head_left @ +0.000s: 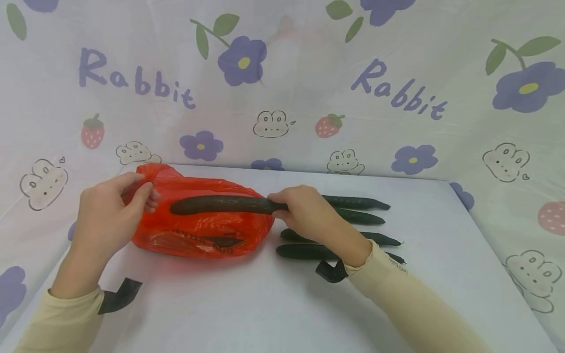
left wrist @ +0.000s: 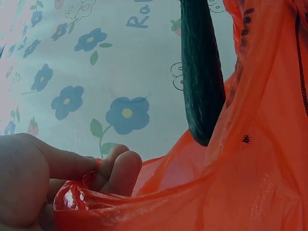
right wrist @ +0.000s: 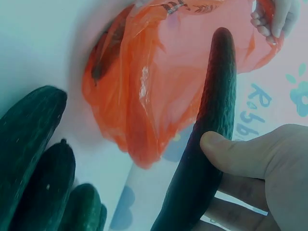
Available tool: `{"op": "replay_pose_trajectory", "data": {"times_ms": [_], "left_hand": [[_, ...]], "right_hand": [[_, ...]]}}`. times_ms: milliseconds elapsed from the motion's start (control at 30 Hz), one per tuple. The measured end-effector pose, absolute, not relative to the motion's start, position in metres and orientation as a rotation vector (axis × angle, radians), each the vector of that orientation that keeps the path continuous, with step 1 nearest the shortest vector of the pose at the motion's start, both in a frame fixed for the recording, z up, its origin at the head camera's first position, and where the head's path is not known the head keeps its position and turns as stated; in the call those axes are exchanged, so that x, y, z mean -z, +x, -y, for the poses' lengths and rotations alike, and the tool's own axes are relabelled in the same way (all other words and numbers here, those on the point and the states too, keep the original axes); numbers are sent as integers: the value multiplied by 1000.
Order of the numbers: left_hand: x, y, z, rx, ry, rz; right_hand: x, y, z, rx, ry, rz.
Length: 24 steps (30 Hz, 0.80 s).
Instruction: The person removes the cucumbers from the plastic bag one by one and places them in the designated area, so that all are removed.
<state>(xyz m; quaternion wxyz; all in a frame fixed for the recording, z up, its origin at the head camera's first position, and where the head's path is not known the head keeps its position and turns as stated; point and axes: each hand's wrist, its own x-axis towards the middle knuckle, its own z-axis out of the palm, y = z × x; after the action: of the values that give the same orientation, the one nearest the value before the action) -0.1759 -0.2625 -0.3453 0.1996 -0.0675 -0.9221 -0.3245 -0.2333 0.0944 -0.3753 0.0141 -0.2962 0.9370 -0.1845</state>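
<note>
My right hand [head_left: 309, 211] grips a long dark green cucumber [head_left: 220, 204] near one end, and its other end points left over the red plastic bag [head_left: 198, 230]. The thumb lies along the cucumber's side in the right wrist view. My left hand [head_left: 108, 211] pinches the edge of the bag at its left end, with the film bunched between thumb and fingers in the left wrist view. Through the film a dark cucumber [right wrist: 108, 53] shows inside the bag. The held cucumber's tip [left wrist: 202, 130] hangs close to the bag's rim in the left wrist view.
Several cucumbers [head_left: 304, 252] lie side by side on the white table [head_left: 247, 309], right of the bag and partly hidden by my right forearm. A patterned cloth [head_left: 291, 88] with flowers and rabbits hangs behind the table. Black straps [head_left: 121, 295] stick out from both wrists.
</note>
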Motion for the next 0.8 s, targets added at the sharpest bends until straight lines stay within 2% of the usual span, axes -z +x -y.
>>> {"op": "replay_pose_trajectory", "data": {"times_ms": [433, 800], "left_hand": [[346, -176, 264, 910, -184, 2590], [344, -174, 264, 922, -192, 2584]], "right_hand": [[373, -216, -132, 594, -872, -2963], [374, -206, -172, 578, -935, -3030]]}}
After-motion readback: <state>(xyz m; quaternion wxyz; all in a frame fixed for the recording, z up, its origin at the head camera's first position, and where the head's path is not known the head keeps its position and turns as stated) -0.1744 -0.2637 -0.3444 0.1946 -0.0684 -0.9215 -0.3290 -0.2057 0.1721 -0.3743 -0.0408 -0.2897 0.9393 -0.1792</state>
